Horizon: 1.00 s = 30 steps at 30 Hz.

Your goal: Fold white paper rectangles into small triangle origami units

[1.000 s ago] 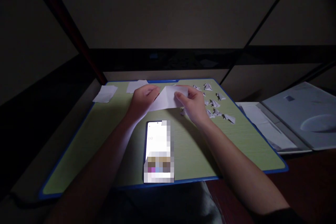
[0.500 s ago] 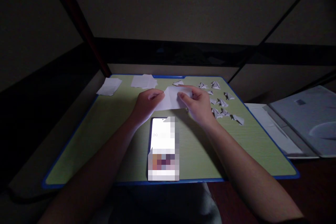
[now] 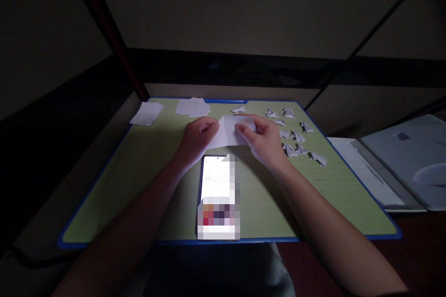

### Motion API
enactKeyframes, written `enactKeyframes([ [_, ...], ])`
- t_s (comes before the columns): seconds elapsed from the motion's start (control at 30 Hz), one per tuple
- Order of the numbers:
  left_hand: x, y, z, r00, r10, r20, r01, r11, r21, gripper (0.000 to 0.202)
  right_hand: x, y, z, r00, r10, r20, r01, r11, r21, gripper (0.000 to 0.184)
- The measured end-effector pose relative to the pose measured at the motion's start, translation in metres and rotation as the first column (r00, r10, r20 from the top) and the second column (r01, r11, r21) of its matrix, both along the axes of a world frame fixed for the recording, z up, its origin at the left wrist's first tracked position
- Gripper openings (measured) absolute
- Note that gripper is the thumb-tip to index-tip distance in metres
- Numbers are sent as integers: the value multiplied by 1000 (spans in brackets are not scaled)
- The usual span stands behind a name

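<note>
A creased white sheet of paper [image 3: 230,131] is stretched between my two hands, above the middle of the table. My left hand [image 3: 199,135] pinches its left edge, thumb on top and fingers curled. At the other end, my right hand [image 3: 264,138] grips the paper with the thumb across its face and the fingers behind it, mostly hidden. Several small folded paper pieces [image 3: 297,136] lie just right of my right hand. Below the sheet, a phone [image 3: 218,181] with a bright screen rests on the table; part of its screen is blurred out.
The green table [image 3: 139,167] has a blue rim. Two piles of white paper, a left pile [image 3: 146,113] and a second pile [image 3: 192,106], lie near its far edge. To the right, beyond the table, stands a pale open box [image 3: 411,158]. A wall rises behind.
Both hands keep their hold on the paper with hardly any movement. The whole view has shifted very slightly.
</note>
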State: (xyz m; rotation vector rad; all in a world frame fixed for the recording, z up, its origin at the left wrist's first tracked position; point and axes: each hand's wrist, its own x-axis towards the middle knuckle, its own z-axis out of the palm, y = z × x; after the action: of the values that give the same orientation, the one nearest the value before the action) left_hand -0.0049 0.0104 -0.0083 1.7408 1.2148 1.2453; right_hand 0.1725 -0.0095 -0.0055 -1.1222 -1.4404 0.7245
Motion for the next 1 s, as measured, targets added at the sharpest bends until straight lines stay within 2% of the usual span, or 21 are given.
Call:
enactKeyframes([
  [0.5,-1,1,0,999,25,23,-25,1000,-2,11,-1,-1,2,999,31,7,-31,1000,-1,23],
  [0.73,-2,3,-2,999,37,29,-37,999,20,11,-2,-1,5,998,54,-20,-54,999,-6,16],
  [1.0,-2,3,-2,997,44,58,-46,999,25,12,-3,-1,4,996,72,-61,-72,997,-4,19],
])
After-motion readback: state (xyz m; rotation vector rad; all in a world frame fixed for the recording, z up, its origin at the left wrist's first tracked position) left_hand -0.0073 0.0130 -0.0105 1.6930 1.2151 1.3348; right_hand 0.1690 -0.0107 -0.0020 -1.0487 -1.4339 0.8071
